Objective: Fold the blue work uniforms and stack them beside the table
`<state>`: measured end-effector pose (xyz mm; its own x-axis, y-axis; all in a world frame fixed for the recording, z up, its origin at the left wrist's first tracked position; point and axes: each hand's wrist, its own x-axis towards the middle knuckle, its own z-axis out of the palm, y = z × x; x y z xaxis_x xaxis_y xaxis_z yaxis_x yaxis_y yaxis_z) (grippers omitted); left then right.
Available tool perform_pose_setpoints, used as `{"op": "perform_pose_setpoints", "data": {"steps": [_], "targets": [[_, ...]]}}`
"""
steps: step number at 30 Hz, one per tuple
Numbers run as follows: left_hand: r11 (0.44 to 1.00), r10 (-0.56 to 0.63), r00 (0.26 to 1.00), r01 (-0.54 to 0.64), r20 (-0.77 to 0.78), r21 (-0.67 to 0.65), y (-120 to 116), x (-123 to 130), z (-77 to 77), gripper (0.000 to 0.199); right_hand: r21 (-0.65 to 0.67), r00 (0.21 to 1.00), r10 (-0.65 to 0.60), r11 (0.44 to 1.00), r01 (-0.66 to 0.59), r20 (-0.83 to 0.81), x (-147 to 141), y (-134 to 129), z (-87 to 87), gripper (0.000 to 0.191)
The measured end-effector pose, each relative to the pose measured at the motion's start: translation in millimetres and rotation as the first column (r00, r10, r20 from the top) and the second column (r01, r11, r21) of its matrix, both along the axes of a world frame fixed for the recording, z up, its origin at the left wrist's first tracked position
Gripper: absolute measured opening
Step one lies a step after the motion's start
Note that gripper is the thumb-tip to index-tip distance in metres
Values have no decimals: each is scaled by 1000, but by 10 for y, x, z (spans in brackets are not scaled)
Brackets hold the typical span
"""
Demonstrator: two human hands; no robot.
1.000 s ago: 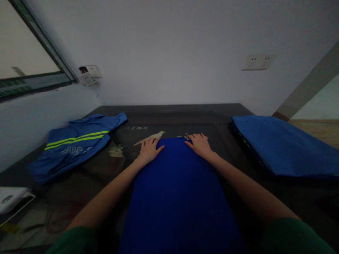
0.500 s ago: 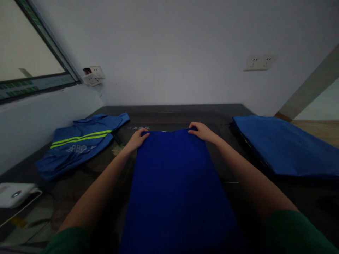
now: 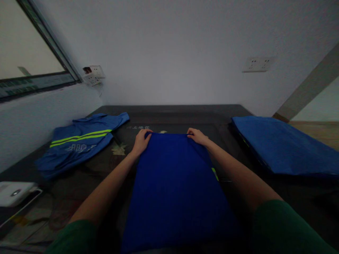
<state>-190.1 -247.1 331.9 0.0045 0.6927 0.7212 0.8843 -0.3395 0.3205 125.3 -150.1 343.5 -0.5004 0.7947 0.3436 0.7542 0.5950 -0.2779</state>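
Note:
A dark blue cloth (image 3: 174, 183) stretches down the middle of the view, its far edge running between my two hands. My left hand (image 3: 142, 141) pinches the far left corner between thumb and fingers. The far right corner is pinched by my right hand (image 3: 197, 136). Along the cloth's right side, below my right wrist, a small yellow-green strip (image 3: 215, 174) shows.
A blue garment (image 3: 79, 143) with yellow-green stripes lies on the dark table (image 3: 169, 118) at left. Folded blue fabric (image 3: 283, 144) lies at right. A white device (image 3: 16, 194) with a cable is at the left edge. Wall sockets (image 3: 258, 64) are behind.
Both hands have come slightly nearer to me, and the cloth's far edge has moved with them and looks narrower. The yellow-green strip on the right side has come into view.

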Motion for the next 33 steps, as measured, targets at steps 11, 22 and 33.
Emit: {"op": "perform_pose_setpoints", "data": {"steps": [11, 22, 33], "targets": [[956, 236, 849, -290, -472, -43, -116, 440, 35, 33, 178, 992, -121, 978, 111, 44, -141, -321, 71, 26], [907, -115, 878, -98, -465, -410, 83, 823, -191, 54, 320, 986, -18, 947, -37, 167, 119, -808, -429, 39], [937, -76, 890, -91, -450, -338, 62, 826, -218, 54, -378, 838, -167, 924, -50, -519, 566, -367, -194, 12]]}}
